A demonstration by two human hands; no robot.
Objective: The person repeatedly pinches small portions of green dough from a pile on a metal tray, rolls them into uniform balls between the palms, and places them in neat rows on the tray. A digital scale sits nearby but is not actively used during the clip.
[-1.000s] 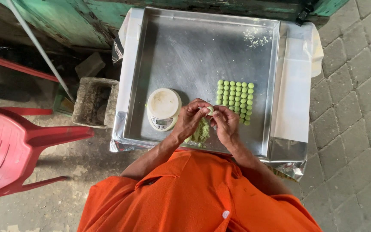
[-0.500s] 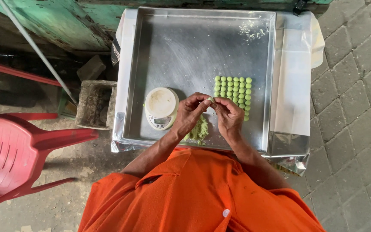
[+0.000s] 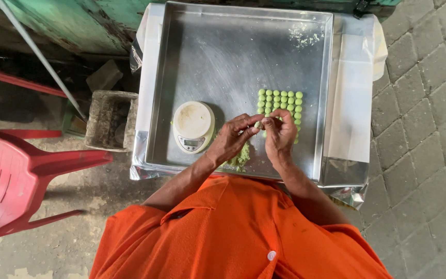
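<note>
The person wore a bright orange shirt with a collar, short sleeves and a small white button

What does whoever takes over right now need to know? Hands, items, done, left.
Left hand: fingers pinch a small green dough piece together with the right hand, above the metal tray.
Rolled green balls: neat rows on the tray, just beyond the right hand.
Raw dough lump: on the tray under the left hand.
Small round scale: on the tray, left of the hands, nothing on it.
Done: several rows of balls.
Left: the piece in the fingers and the remaining lump.
</note>
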